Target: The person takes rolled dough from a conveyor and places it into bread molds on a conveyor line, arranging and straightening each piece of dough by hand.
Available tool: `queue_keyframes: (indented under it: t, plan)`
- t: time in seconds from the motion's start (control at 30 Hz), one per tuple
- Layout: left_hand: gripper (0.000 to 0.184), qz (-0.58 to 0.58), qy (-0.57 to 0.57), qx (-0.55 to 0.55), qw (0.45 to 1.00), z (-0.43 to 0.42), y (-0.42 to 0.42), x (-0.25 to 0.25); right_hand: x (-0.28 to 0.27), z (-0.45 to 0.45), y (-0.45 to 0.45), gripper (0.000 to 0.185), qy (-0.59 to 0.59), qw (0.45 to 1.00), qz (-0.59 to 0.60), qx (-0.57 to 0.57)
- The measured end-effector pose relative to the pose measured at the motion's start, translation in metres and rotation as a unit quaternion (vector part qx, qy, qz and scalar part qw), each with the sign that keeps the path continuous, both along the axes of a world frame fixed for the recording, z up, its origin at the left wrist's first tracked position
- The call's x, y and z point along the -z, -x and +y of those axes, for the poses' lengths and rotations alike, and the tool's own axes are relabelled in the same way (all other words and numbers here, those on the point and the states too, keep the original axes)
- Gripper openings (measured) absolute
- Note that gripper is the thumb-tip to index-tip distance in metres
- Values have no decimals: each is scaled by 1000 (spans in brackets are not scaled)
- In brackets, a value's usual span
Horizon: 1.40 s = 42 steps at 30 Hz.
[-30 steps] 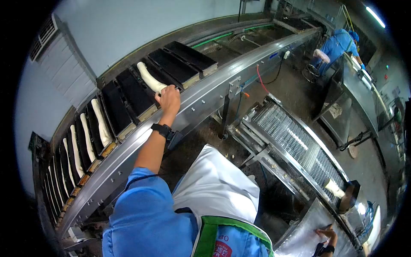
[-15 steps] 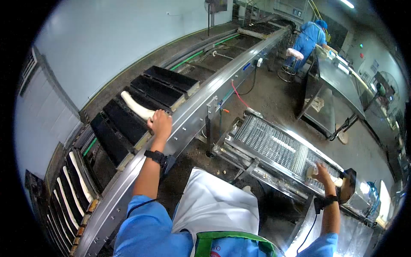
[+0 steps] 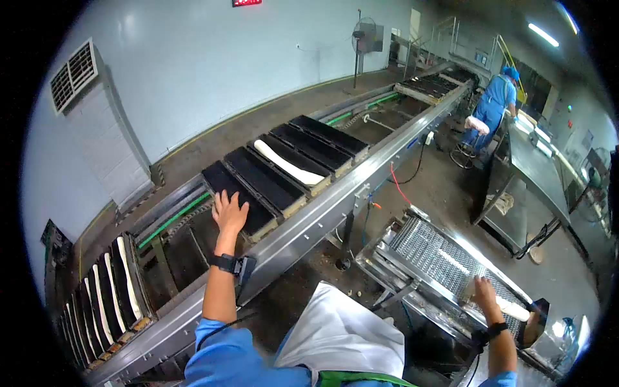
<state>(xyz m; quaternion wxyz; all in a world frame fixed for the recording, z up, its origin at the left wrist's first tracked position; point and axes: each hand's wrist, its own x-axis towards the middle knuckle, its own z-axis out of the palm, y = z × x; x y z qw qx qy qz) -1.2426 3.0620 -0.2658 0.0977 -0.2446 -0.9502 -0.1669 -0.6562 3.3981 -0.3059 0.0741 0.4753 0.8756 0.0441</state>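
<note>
My left hand (image 3: 230, 213) is spread open with its fingertips on the nearest black pan (image 3: 240, 201) of a joined set on the line. One pan of that set holds a long pale dough strip (image 3: 287, 162), lying lengthwise and apart from my hand. My right hand (image 3: 485, 298) is over the metal mesh conveyor (image 3: 435, 253), close above a pale dough roll (image 3: 512, 308) at its near end. Its fingers look loosely stretched, and whether they touch the roll is hard to see.
A steel rail (image 3: 309, 229) runs along the pan line between me and the pans. At the lower left, several pans hold dough strips (image 3: 103, 298). Past the mesh conveyor, a person in blue (image 3: 495, 106) stands at a steel table (image 3: 538, 171).
My left hand has let go of the dough strip's near end and moved onto the nearest pan of the set. My right hand stays by the dough roll. The view has turned.
</note>
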Motion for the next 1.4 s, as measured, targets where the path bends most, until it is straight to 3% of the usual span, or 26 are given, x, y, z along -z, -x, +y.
queue_keyframes:
  t: [0.07, 0.1, 0.13, 0.17, 0.2, 0.23, 0.27, 0.3, 0.33, 0.37, 0.4, 0.43, 0.47, 0.53, 0.63, 0.73, 0.8, 0.87, 0.9, 0.97, 1.03, 1.13, 1.17, 1.23, 1.27, 1.4]
  plan:
    - [49, -101, -4, -48, 994, 1, 30, 44, 15, 41, -11, 41, -19, 989, 131, -61]
    - [56, -134, -35, 6, 990, 6, 39, 69, 14, 63, -15, 26, 3, 978, 178, -111]
    - [56, -128, -53, 5, 990, 8, 32, 69, -3, 72, -13, 21, 165, 925, 337, -61]
    - [57, -125, -72, 4, 990, 14, 19, 66, -22, 80, -10, 18, 347, 755, 556, 8]
    - [58, -138, -61, 23, 988, 19, 12, 58, -41, 88, -7, 19, 431, 583, 685, 73]
    - [57, -109, -62, 7, 992, 24, 14, 66, -67, 71, 11, 20, 72, 845, 529, -39]
    - [55, -89, -57, -6, 994, 34, 15, 74, -90, 95, 8, 40, -84, 945, 307, -78]
    - [53, -69, -52, -18, 996, 39, 12, 74, -132, 59, 37, 51, 5, 875, 478, 72]
    - [51, -32, -58, -26, 997, 40, 5, 70, -144, 86, 25, 54, 105, 771, 629, 1]
    - [50, 6, -64, -33, 997, 43, -3, 66, -203, 22, 69, 46, 85, 818, 568, 1]
    - [48, 50, -106, -26, 993, 48, -5, 69, -227, 15, 86, 35, 103, 797, 592, -64]
    - [48, 43, -134, -34, 989, 54, -6, 71, -253, -5, 112, 31, 68, 810, 579, -65]
    - [48, 28, -159, -33, 986, 59, -6, 71, -275, -25, 136, 35, 97, 788, 600, -98]
    - [48, -1, -218, -27, 976, 78, -1, 80, -291, -36, 185, 34, 103, 753, 617, -203]
    - [49, -25, -307, -5, 951, 94, 1, 85, -303, -75, 262, 30, 162, 679, 683, -215]
    - [58, -128, -412, 35, 901, 104, 2, 84, -273, -100, 347, 32, 219, 597, 726, -263]
    - [59, -157, -459, 42, 873, 113, 7, 88, -235, -117, 399, 35, 250, 608, 699, -281]
    - [61, -171, -542, 65, 820, 124, 13, 94, -174, -123, 446, 41, 232, 702, 619, -264]
    - [59, -184, -555, 69, 809, 124, 11, 92, -151, -149, 454, 44, 269, 728, 579, -249]
    - [55, -177, -614, 51, 768, 142, 34, 126, -82, -136, 469, 47, 331, 745, 481, -322]
    - [41, -96, -458, 85, 880, 135, 19, 121, -74, -145, 439, 43, 440, 750, 399, -290]
    - [37, -89, -262, 65, 959, 124, 21, 113, -68, -120, 391, 40, 481, 751, 352, -284]
    - [36, -84, -239, 47, 966, 120, 17, 107, -70, -106, 371, 39, 500, 745, 358, -259]
    - [35, -77, -204, 48, 975, 113, 10, 91, -69, -68, 330, 37, 451, 795, 356, -196]
    - [37, -63, -131, 51, 988, 113, 11, 88, -63, -45, 311, 37, 380, 827, 362, -203]
    - [34, -46, -111, 47, 992, 123, 13, 86, -36, -8, 287, 33, 228, 893, 319, -220]
